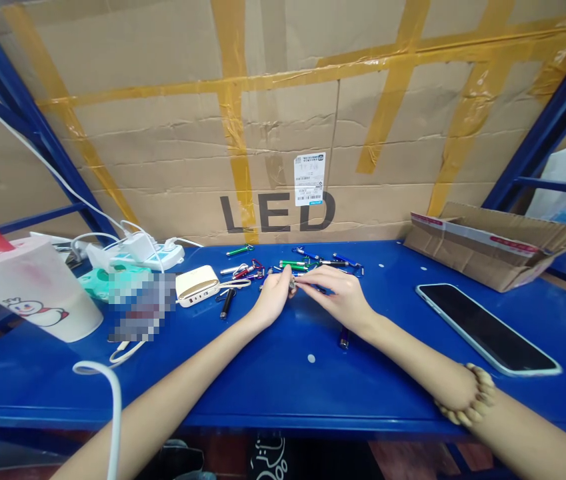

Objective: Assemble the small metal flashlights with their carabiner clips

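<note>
Right now your left hand (273, 298) and right hand (335, 297) are both closed, pinching a small metal cylinder (291, 285) between them, just at the front of the heap of keychain penlights (313, 265) on the blue desk (307, 380)! A white power bank (197, 285) sits left of that heap, a black phone (487, 328) well right of it.

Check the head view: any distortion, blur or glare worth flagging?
Head view: wide-angle distortion tilts the blue steel shelf upright and stretches the right forearm; a pixelated mosaic patch hides what lies left of the hands; the black glass phone screen shows only faint sheen; lighting looks even.
</note>
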Demonstrator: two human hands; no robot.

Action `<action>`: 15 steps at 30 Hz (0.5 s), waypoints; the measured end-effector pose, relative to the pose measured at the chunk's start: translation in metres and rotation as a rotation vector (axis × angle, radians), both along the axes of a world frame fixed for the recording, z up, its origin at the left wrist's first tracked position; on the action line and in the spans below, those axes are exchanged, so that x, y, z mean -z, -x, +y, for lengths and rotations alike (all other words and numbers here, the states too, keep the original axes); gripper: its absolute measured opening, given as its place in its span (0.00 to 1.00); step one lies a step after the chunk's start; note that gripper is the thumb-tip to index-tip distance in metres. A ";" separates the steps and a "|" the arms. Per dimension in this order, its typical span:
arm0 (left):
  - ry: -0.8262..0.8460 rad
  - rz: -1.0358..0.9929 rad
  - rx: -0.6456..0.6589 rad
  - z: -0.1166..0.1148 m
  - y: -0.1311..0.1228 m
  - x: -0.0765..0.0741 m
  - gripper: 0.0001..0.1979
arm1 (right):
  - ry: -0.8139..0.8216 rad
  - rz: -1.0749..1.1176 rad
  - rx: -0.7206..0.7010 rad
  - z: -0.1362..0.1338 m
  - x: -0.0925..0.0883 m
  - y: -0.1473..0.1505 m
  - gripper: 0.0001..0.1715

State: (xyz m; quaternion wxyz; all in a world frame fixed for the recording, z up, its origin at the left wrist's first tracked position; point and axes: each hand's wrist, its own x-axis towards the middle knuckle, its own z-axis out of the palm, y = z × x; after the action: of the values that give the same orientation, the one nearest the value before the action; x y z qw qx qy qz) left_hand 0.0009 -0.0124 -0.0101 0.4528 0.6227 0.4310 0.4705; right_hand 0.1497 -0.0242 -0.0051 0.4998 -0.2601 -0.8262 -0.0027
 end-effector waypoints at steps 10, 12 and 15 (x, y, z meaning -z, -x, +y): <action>-0.002 0.035 -0.055 0.003 0.001 0.003 0.24 | -0.150 -0.142 -0.049 -0.001 -0.003 0.000 0.10; 0.002 0.041 -0.071 0.004 0.003 0.004 0.24 | -0.125 -0.166 -0.009 -0.002 -0.005 0.000 0.10; -0.005 0.046 -0.072 0.004 0.004 0.003 0.24 | -0.113 -0.198 0.028 -0.002 -0.005 -0.001 0.11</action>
State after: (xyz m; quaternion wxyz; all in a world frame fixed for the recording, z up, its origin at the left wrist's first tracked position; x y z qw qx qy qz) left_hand -0.0031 -0.0081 -0.0136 0.4239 0.6186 0.4623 0.4732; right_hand 0.1504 -0.0260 0.0001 0.4294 -0.2413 -0.8664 -0.0821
